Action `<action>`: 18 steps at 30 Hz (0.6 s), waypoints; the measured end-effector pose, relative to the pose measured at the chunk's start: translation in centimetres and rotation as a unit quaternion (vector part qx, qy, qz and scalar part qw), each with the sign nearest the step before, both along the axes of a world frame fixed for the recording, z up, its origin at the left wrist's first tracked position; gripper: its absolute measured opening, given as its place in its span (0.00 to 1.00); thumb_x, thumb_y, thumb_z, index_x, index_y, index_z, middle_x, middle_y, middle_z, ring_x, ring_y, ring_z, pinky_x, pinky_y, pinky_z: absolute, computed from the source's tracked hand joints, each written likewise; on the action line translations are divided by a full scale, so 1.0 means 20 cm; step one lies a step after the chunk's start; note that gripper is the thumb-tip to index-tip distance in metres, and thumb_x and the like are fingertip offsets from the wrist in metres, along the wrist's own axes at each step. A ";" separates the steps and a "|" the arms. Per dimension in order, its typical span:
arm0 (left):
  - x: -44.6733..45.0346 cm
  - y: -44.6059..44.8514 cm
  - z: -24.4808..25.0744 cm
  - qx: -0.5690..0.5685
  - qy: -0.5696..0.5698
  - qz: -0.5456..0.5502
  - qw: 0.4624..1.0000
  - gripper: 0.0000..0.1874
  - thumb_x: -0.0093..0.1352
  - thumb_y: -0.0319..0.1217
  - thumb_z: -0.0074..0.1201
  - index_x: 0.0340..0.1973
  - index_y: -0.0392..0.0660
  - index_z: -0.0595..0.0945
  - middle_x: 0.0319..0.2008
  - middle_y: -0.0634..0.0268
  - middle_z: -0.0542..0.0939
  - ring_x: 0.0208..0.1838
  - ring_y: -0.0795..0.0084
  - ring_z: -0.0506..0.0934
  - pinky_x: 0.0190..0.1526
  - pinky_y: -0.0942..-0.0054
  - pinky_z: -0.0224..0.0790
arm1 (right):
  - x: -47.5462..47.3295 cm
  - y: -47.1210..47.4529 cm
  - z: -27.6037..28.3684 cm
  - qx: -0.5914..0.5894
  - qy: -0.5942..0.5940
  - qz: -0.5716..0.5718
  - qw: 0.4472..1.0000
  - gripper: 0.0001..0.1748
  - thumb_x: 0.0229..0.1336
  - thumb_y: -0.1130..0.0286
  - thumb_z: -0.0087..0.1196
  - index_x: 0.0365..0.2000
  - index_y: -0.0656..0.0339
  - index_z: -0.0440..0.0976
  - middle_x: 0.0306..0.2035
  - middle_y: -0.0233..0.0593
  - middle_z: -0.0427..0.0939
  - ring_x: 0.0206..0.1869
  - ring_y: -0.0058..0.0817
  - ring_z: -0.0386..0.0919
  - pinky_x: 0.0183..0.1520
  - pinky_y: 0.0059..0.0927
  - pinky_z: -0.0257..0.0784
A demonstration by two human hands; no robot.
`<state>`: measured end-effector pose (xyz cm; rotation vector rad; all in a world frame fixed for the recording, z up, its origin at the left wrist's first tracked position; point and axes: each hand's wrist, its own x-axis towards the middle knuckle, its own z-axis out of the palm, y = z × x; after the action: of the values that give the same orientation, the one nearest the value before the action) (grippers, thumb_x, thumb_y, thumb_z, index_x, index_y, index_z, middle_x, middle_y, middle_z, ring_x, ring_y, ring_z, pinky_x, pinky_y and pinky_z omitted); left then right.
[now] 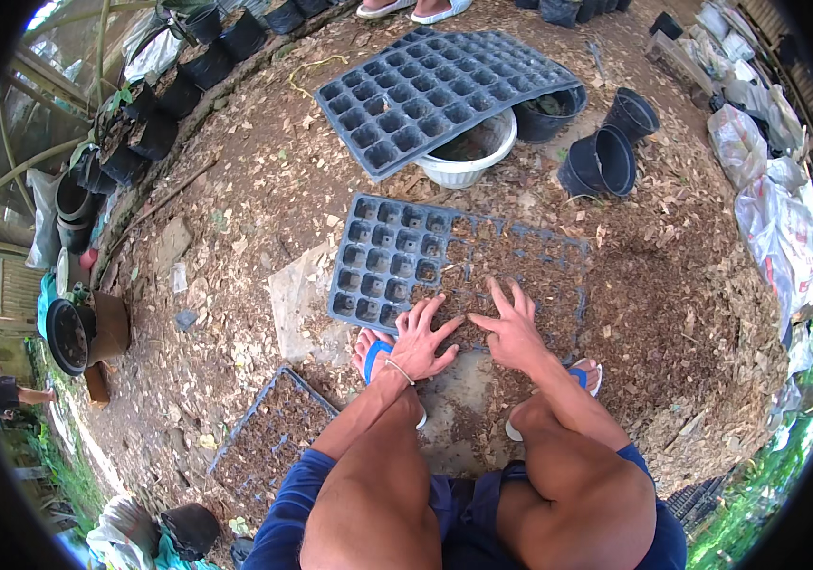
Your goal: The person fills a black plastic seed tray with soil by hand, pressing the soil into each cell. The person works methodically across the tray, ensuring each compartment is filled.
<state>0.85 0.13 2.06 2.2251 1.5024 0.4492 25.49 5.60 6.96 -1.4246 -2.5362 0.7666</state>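
On the ground before me lies a black plastic seedling tray (392,229). Its left columns of cells are bare, while brown crumbly potting mix (513,260) covers the right part and spills past the right edge. My left hand (420,342) rests at the near edge where filled and bare cells meet, its fingers spread. Beside it, my right hand (514,324) has its fingers apart on the mix. Neither hand holds anything I can make out. What lies right under the palms is hidden.
A second seedling tray (271,434) filled with mix lies at lower left. Beyond, stacked bare trays (406,100) lean over a white basin (467,164) and a black pot (552,114). Black plastic pots (597,162) stand right of them. Another person's feet (417,8) show at the top.
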 end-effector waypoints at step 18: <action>0.01 0.00 0.02 0.014 -0.023 -0.025 0.999 0.23 0.66 0.48 0.68 0.56 0.60 0.90 0.79 0.49 0.66 0.79 0.40 0.62 0.72 0.37 0.50 | 0.07 0.01 0.00 0.022 0.071 -0.010 0.997 0.21 0.52 0.77 0.60 0.45 0.50 0.92 0.78 0.51 0.67 0.80 0.68 0.55 0.78 0.72 0.51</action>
<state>1.12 0.12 2.41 2.2530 1.4213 0.5062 26.79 5.77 7.05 -1.3296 -2.4143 0.7753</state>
